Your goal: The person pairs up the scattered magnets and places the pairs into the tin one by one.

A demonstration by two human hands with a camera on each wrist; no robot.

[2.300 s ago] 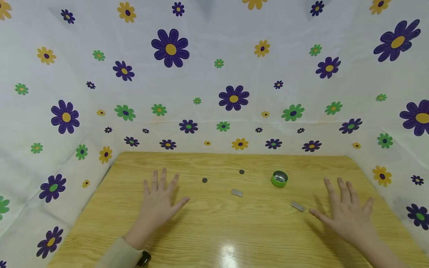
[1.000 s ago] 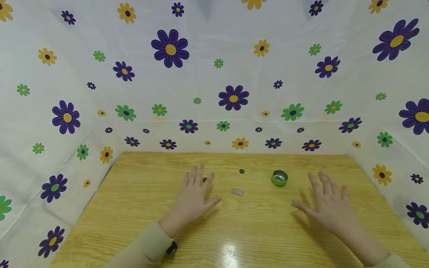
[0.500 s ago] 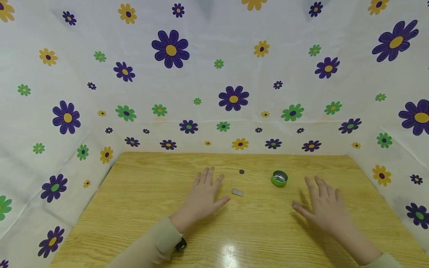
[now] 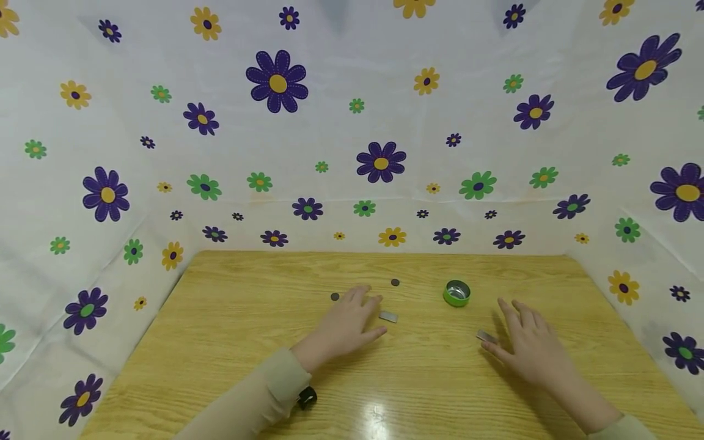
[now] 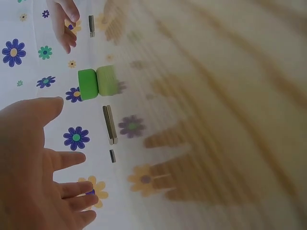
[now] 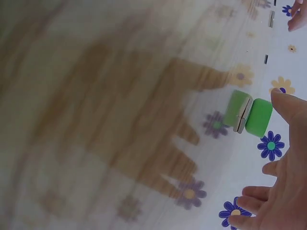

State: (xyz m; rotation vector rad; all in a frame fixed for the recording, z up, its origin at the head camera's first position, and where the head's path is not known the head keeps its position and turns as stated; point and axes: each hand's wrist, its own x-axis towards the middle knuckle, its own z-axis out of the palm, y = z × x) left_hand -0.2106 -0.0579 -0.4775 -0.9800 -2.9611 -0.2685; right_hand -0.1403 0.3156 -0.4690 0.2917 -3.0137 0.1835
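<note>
My left hand (image 4: 341, 324) hovers above the table just left of a flat grey bar (image 4: 388, 317), its fingers slightly bent and spread. A small dark disc (image 4: 335, 296) lies beyond its knuckles, and a second dark disc (image 4: 395, 282) is farther back. On the right, my right hand (image 4: 533, 348) is held over the table with fingers spread. Its thumb is near another grey bar (image 4: 486, 337), covering part of it in the head view. Between and beyond the hands stands a shallow green round container (image 4: 456, 293) with a shiny metallic inside. Neither hand holds anything.
The pale wooden tabletop (image 4: 231, 330) is glossy and mirrors the hands in both wrist views. White cloth with printed flowers (image 4: 330, 134) encloses the back and both sides. A black band (image 4: 307, 397) sits at the left sleeve's cuff.
My left hand has moved right across the table, passing over the left disc, and its fingers now bend more. My right hand has shifted left towards the nearer bar. The objects stay put.
</note>
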